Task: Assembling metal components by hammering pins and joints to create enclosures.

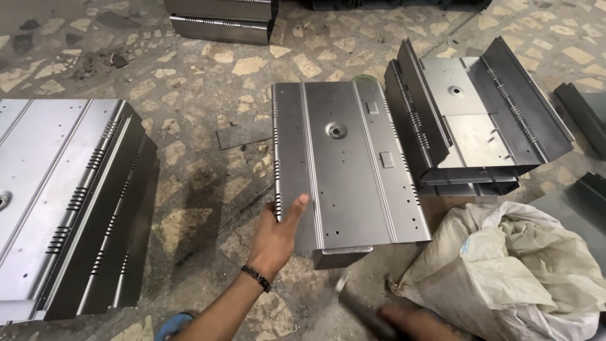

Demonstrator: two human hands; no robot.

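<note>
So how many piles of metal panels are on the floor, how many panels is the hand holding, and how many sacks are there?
Piles of metal panels: 3 (left pile, right pile, far pile)
Single panel gripped by the left hand: 1
White sack: 1
Total: 5

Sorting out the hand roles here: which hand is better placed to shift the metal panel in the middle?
Left. The left hand already grips the metal panel at its near-left edge; the right hand is low beside the white sack, blurred.
</note>
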